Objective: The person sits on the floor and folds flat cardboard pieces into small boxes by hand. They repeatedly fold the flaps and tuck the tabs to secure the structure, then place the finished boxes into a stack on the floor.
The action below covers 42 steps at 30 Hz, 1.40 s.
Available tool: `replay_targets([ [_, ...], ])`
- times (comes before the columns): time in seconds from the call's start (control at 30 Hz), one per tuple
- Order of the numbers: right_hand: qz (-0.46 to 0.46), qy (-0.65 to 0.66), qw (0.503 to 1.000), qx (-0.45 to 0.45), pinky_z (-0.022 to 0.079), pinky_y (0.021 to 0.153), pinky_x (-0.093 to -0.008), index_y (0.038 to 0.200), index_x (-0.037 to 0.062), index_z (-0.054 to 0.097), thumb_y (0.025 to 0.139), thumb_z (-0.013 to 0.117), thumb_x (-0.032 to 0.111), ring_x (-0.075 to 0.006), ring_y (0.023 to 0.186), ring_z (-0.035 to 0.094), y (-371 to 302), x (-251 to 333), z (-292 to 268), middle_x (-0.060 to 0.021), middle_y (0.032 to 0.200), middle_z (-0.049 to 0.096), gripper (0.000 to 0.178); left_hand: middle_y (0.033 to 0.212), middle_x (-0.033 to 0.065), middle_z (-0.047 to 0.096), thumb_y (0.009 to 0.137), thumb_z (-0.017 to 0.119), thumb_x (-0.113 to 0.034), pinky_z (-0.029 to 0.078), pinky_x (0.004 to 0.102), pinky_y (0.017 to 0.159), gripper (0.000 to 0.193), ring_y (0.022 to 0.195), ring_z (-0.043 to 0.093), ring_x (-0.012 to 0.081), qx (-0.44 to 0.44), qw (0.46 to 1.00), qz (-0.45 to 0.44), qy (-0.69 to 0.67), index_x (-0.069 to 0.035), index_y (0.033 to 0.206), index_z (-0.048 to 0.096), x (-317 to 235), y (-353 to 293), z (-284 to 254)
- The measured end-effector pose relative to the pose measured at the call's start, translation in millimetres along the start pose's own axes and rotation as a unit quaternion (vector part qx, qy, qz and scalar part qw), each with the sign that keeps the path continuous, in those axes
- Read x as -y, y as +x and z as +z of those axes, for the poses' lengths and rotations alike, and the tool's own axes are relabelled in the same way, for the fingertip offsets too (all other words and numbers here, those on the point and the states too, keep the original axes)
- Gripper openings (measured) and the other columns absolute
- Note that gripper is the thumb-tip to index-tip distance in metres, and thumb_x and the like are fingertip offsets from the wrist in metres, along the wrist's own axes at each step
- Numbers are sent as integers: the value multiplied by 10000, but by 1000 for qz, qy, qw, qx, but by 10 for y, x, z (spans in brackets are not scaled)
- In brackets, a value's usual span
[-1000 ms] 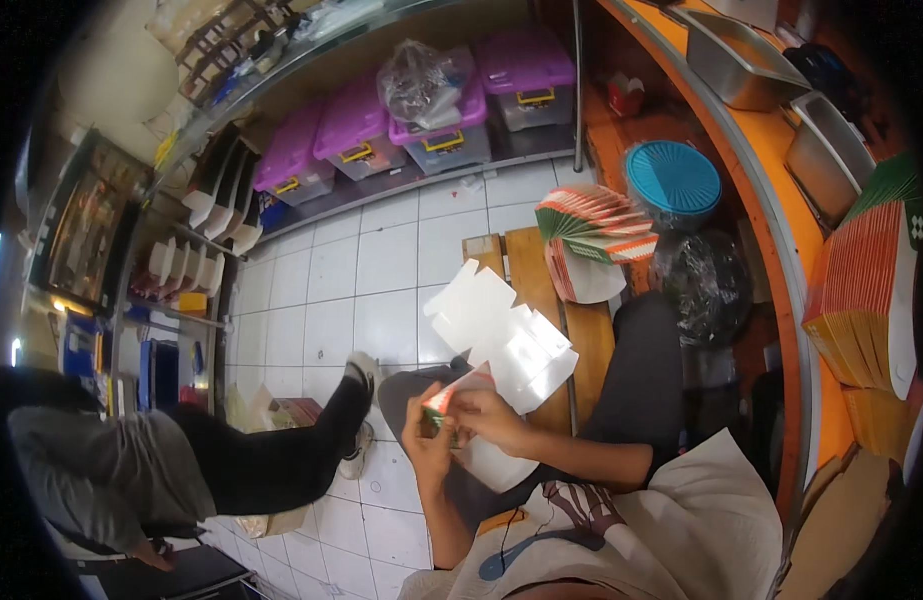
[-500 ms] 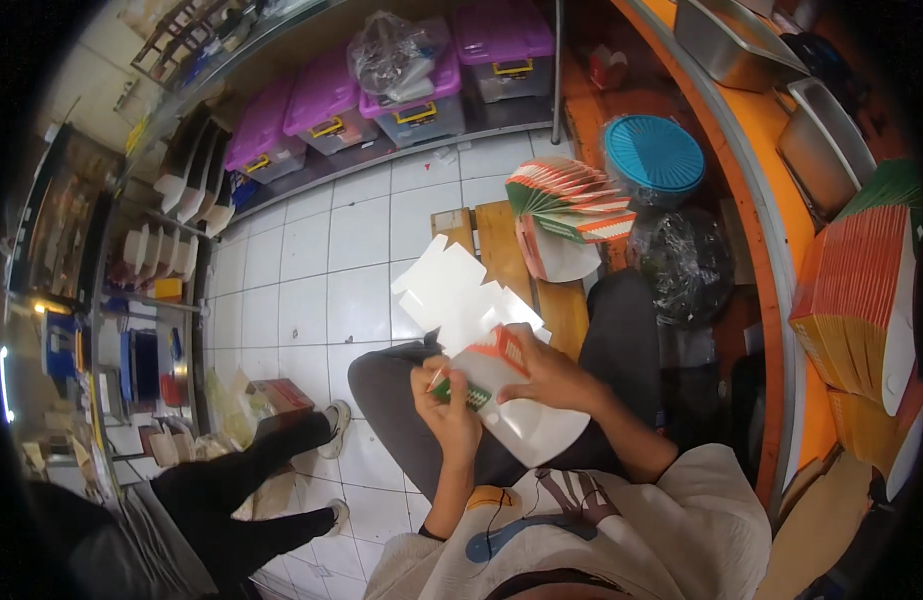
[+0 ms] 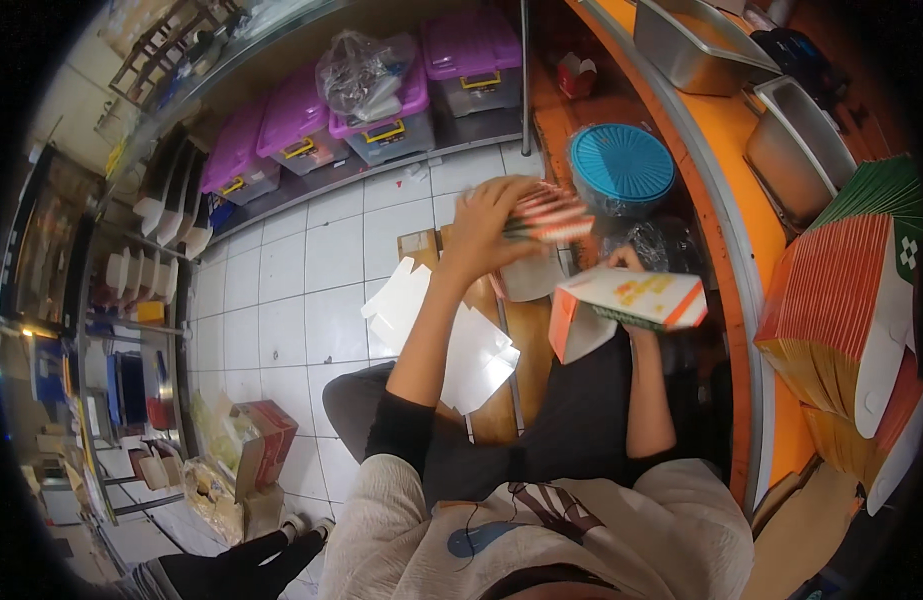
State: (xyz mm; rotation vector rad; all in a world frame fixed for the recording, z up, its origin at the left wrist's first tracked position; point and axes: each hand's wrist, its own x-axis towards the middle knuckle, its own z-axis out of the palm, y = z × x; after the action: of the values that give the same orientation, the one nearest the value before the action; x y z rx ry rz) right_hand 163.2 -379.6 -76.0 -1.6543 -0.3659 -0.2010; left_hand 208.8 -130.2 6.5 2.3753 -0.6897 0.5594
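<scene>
My left hand [image 3: 493, 222] reaches forward over the bench, fingers curled around a stack of nested paper food boxes [image 3: 553, 212] with red, white and green stripes. The stack is smeared by motion. In my right hand [image 3: 629, 262] is a folded paper food box [image 3: 646, 296], white with red edges and a yellow print, tilted above my right thigh. Part of that hand is hidden behind the box. White flat box blanks [image 3: 471, 350] lie on the wooden bench [image 3: 526, 320] between my knees.
A blue-lidded round tub [image 3: 621, 163] stands beyond my right hand. On the orange counter [image 3: 796, 440] at right are nested boxes [image 3: 831, 320] and metal pans [image 3: 796, 150]. Purple-lidded bins [image 3: 381, 115] line the back shelf. Another person's legs [image 3: 236, 560] show at lower left.
My hands have parted from the paper box on my lap. The left has gone forward to the stack; the right has carried a folded box to the right. The other person has shifted toward the lower left.
</scene>
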Motion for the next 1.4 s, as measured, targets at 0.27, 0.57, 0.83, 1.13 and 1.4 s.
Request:
replay_targets([
  [0.27, -103, -137, 982, -78, 431, 765, -285, 1049, 47, 459, 759, 652, 137, -141, 902, 500, 586, -946, 662, -57, 977, 509, 360, 968, 40, 623, 645, 730, -179, 401, 317, 826, 286, 928, 530, 224, -41, 972, -97, -209, -108, 914, 662, 69, 5, 119],
  [0.57, 127, 33, 987, -92, 429, 851, -301, 1198, 29, 435, 756, 684, 162, -173, 1026, 495, 544, -1457, 754, -91, 1146, 504, 524, 1010, 38, 625, 651, 734, -166, 347, 323, 939, 352, 1034, 519, 216, -8, 965, -83, -248, -122, 994, 669, 77, -26, 87],
  [0.83, 78, -125, 988, -53, 404, 892, -314, 1207, -1, 437, 782, 668, 165, -189, 1062, 486, 497, -1252, 1004, -103, 1179, 499, 512, 1239, 127, 494, 748, 652, -234, 319, 403, 986, 480, 1153, 447, 297, -124, 961, -33, -246, -100, 1193, 532, 198, -344, 140],
  [1.13, 228, -6, 972, -59, 364, 945, -323, 1220, -52, 404, 832, 624, 165, -213, 1123, 461, -154, -437, 792, -151, 1233, 468, 496, 1292, 244, 285, 672, 734, -330, 303, 513, 924, 811, 1209, 265, 390, -171, 693, -693, 102, 46, 1248, 305, -175, -2564, 510],
  [1.4, 148, -340, 929, 16, 387, 863, -396, 1058, -88, 492, 958, 293, 316, -354, 983, 505, -874, -854, 1336, -247, 1099, 512, 461, 1050, 172, 473, 644, 682, -113, 408, 435, 771, 521, 1016, 455, 308, -73, 772, -623, 105, -37, 1070, 392, -227, -2614, 519],
])
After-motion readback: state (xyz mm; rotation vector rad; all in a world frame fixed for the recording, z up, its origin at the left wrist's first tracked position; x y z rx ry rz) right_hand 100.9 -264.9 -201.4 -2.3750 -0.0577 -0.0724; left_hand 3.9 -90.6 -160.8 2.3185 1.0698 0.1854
